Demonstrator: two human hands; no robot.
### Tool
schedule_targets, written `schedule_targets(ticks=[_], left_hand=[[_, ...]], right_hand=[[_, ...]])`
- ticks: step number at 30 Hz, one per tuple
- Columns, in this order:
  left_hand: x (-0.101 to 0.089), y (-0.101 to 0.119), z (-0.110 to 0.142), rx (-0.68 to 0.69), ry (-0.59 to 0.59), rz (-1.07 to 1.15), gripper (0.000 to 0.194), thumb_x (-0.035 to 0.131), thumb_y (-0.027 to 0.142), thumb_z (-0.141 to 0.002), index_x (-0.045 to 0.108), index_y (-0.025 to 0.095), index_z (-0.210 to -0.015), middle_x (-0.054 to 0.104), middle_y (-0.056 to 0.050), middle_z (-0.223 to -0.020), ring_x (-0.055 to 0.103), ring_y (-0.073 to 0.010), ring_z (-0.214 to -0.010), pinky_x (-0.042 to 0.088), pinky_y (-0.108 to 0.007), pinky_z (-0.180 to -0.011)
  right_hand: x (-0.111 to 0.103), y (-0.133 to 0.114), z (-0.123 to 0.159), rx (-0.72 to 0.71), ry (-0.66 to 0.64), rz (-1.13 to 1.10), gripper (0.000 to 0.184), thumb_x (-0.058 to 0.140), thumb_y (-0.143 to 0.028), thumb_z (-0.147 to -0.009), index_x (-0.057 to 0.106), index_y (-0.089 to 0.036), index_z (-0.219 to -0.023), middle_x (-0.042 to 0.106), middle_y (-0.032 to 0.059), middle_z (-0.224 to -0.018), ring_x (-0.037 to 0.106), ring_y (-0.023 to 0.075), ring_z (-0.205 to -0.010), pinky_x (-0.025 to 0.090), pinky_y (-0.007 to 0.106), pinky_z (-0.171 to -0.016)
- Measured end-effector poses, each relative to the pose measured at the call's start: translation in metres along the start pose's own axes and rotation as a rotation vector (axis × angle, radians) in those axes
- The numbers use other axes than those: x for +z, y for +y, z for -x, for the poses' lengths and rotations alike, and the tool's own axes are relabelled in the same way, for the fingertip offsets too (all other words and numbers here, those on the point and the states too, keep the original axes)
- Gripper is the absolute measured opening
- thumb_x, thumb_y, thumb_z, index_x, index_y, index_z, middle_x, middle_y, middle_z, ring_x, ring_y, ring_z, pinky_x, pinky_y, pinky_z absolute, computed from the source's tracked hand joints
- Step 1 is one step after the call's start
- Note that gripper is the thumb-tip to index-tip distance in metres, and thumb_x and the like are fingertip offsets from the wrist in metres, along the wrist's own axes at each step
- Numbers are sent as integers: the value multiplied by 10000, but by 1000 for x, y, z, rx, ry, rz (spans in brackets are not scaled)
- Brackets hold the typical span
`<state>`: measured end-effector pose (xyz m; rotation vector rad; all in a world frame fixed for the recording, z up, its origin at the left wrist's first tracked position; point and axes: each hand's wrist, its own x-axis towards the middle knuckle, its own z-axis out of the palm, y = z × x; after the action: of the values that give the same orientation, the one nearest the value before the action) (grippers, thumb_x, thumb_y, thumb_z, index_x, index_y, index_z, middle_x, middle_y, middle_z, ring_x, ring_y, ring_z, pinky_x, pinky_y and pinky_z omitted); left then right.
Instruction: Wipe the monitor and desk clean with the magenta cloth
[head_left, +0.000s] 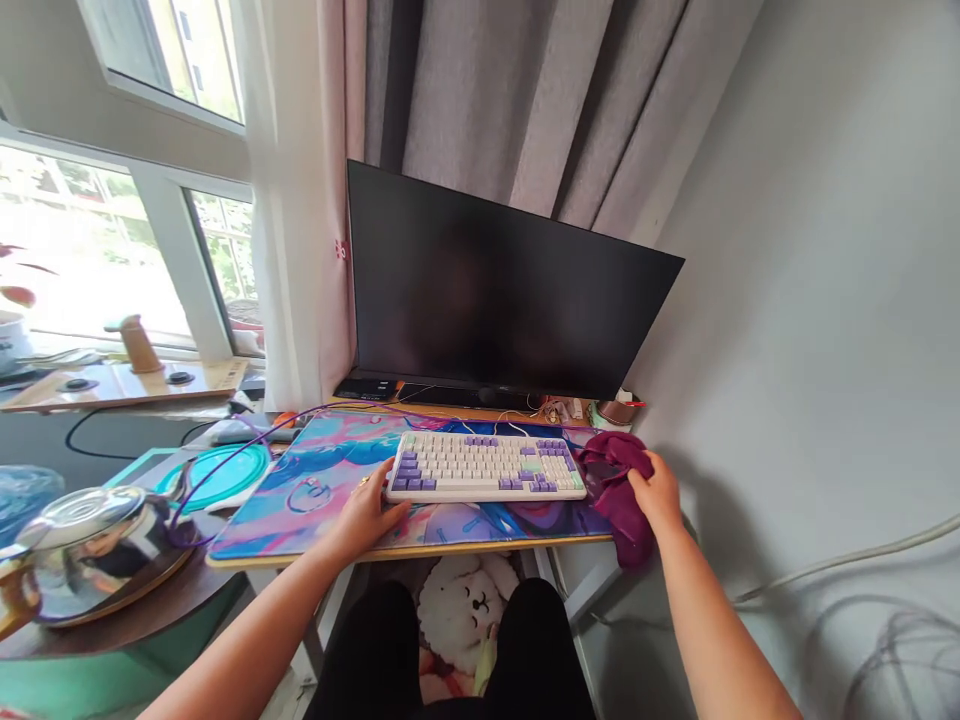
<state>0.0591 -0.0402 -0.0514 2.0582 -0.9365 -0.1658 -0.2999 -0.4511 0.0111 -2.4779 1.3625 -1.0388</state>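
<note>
A white keyboard [480, 467] with purple and pale green keys lies across the colourful desk mat [337, 510]. At its left end is my left hand [373, 510], thumb along the front corner and fingers at the side edge, gripping it. My right hand [658, 492] is closed on a maroon cloth [619, 462], which is bunched on the mat beside the keyboard's right end. Part of the cloth hangs over the desk's front right edge. The fingertips of my right hand are partly hidden by the fabric.
Behind the keyboard stands a large dark monitor [502, 290]. A purple cable [255, 437] loops leftward past a shiny metal kettle [101, 540] on a side table. Small items and wires lie under the monitor's right side. Below the desk sits a white plush toy [461, 605].
</note>
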Motion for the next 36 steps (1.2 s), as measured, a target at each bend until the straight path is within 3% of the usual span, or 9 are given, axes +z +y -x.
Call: schedule_targets(ticks=[5, 9, 12, 16, 19, 23, 26, 33, 36], left_hand=[[-6, 1, -2, -8, -43, -51, 858, 670, 334, -862, 417, 121, -1654, 723, -166, -1382, 704, -320, -1128, 571, -400, -991], [-4, -5, -1, -29, -32, 44, 834, 650, 292, -882, 408, 133, -1665, 719, -156, -1371, 700, -301, -1123, 577, -401, -963], [-4, -7, 1, -14, -24, 100, 833, 620, 244, -878, 403, 105, -1670, 706, -182, -1398, 702, -297, -1095, 579, -434, -973], [-4, -8, 2, 10, -11, 123, 820, 624, 182, -860, 441, 105, -1656, 727, -202, -1397, 719, -306, -1039, 591, -469, -972], [-1, -12, 1, 4, -2, 158, 841, 645, 139, -840, 447, 137, -1657, 734, -194, -1395, 722, -298, -1059, 597, -468, -992], [4, -19, 1, 31, 16, 178, 866, 638, 78, -827, 442, 135, -1669, 729, -200, -1397, 706, -314, -1145, 570, -493, -1066], [4, -22, 2, 33, 22, 192, 871, 629, 72, -832, 428, 116, -1678, 703, -226, -1445, 692, -325, -1185, 550, -509, -1097], [11, -34, -7, 15, 41, 379, 868, 590, 181, -850, 351, 116, -1682, 666, -211, -1496, 686, -253, -1107, 577, -445, -1017], [7, -46, -8, -124, 248, 426, 775, 494, 248, -905, 361, 114, -1657, 714, -157, -1346, 689, -236, -1058, 580, -402, -973]], right_hand=[[-8, -39, -9, -146, -19, -77, 619, 489, -390, -936, 548, -162, -1508, 641, 214, -1466, 590, 315, -1398, 415, 451, -1266], [25, -76, -11, -273, -288, -91, 728, 662, -368, -881, 546, -178, -1574, 599, 216, -1573, 520, 283, -1519, 405, 387, -1252], [54, -97, -10, -266, -470, -40, 896, 700, -497, -934, 397, -165, -1709, 448, 233, -1729, 386, 265, -1654, 426, 395, -1227], [77, -121, -6, -267, -590, 186, 917, 660, -583, -989, 330, -202, -1756, 282, 246, -1831, 376, 329, -1672, 427, 458, -1248], [81, -137, -1, -276, -586, 287, 741, 637, -459, -1012, 476, -223, -1696, 370, 242, -1797, 495, 401, -1580, 433, 538, -1243], [81, -165, 10, -346, -546, 306, 622, 510, -181, -999, 575, -131, -1616, 537, 251, -1676, 561, 367, -1503, 415, 506, -1276], [89, -206, 26, -418, -521, 277, 606, 483, -107, -978, 596, -103, -1574, 631, 233, -1563, 625, 323, -1395, 442, 457, -1251], [105, -345, 102, -655, -526, 122, 492, 545, -96, -948, 646, -132, -1428, 707, 111, -1402, 635, 239, -1293, 510, 377, -1139], [103, -389, 137, -751, -545, 64, 366, 560, -196, -965, 660, -193, -1317, 744, 16, -1338, 653, 166, -1223, 513, 307, -1086]])
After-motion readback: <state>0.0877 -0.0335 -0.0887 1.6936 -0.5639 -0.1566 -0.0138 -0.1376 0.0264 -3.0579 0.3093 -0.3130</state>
